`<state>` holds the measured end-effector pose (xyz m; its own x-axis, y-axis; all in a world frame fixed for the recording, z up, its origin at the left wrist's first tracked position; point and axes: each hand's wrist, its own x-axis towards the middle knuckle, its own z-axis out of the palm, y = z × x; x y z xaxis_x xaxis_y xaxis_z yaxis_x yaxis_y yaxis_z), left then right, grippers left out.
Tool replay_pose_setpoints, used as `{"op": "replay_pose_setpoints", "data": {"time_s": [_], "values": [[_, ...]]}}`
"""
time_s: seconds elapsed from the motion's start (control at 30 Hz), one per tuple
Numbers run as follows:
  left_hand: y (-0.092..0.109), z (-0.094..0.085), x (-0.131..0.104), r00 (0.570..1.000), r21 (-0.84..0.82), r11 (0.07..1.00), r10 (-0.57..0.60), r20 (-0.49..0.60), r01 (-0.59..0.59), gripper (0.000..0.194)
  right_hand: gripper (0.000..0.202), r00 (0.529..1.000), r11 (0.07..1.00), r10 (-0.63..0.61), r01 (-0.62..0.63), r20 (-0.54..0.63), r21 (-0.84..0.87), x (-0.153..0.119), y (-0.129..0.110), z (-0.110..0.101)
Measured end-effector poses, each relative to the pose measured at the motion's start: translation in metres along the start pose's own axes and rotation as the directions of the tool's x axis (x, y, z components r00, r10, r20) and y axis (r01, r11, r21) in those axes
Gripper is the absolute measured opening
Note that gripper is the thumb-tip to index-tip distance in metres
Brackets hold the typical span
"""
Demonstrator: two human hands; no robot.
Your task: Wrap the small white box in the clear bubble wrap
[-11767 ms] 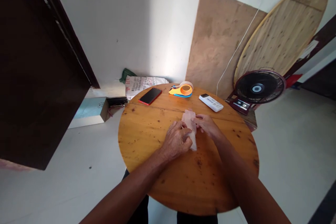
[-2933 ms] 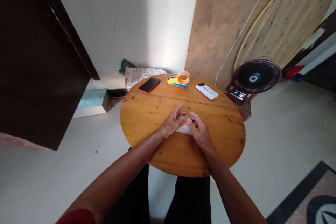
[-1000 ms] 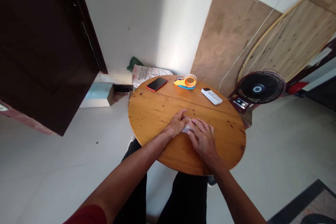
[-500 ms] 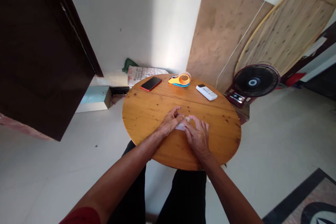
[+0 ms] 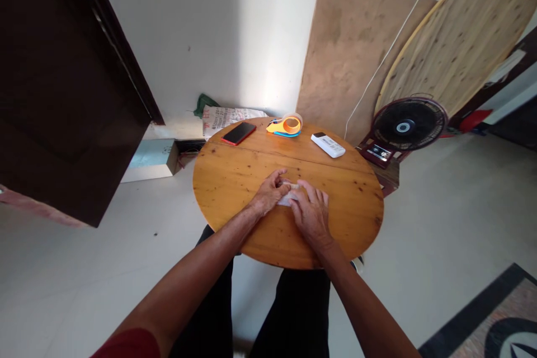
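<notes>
A small, flat, whitish piece (image 5: 286,199) lies on the round wooden table (image 5: 235,179) between my hands; it looks like paper or a thin wrapper, though its kind is unclear. My left hand (image 5: 271,193) grips its left side, thumb on top and fingers curled behind it. From the right, my right hand (image 5: 311,210) presses on it with bent thumb and fingers, covering that end. Both hands rest close together near the middle of the tabletop.
Toward the back of the table lie a red-edged phone (image 5: 239,133), an orange tape dispenser (image 5: 285,126) and a white oblong device with a dark end (image 5: 328,145). A fan (image 5: 405,127) stands beyond the right edge. A printed sack (image 5: 229,117) sits behind the table.
My thumbs have moved slightly apart, and more of the whitish piece shows between them. The right hand has shifted a little to the left. The objects at the back are unmoved.
</notes>
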<state>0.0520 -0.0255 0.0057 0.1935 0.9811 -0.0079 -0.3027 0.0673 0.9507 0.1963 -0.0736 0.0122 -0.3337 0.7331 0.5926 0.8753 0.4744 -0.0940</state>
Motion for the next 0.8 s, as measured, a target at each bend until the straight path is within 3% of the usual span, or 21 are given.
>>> {"op": "replay_pose_setpoints", "data": {"time_s": [0.17,0.37,0.47,0.6,0.8], "values": [[0.003,0.003,-0.003,0.999,0.028,0.999,0.025,-0.020,-0.024,0.060,0.035,0.995,0.993,0.088,-0.085,-0.042,0.077,-0.002,0.001,-0.001],[0.000,0.004,0.000,0.997,0.070,0.996,0.061,-0.044,-0.058,0.059,0.031,1.000,0.999,0.003,-0.003,0.003,0.032,-0.002,0.003,0.001],[0.000,0.004,0.001,0.998,-0.002,0.999,0.041,-0.048,-0.041,0.058,0.027,1.000,0.996,0.021,-0.019,-0.011,0.093,-0.001,0.002,0.000],[0.001,0.000,0.005,0.990,-0.166,0.986,-0.038,-0.137,0.015,0.056,0.032,0.986,0.968,0.132,-0.105,-0.102,0.230,-0.002,0.006,0.001],[0.003,-0.009,0.012,0.964,-0.338,0.940,-0.051,-0.259,-0.041,0.042,0.027,0.971,0.938,0.193,-0.139,-0.144,0.317,-0.003,0.013,0.004]]}}
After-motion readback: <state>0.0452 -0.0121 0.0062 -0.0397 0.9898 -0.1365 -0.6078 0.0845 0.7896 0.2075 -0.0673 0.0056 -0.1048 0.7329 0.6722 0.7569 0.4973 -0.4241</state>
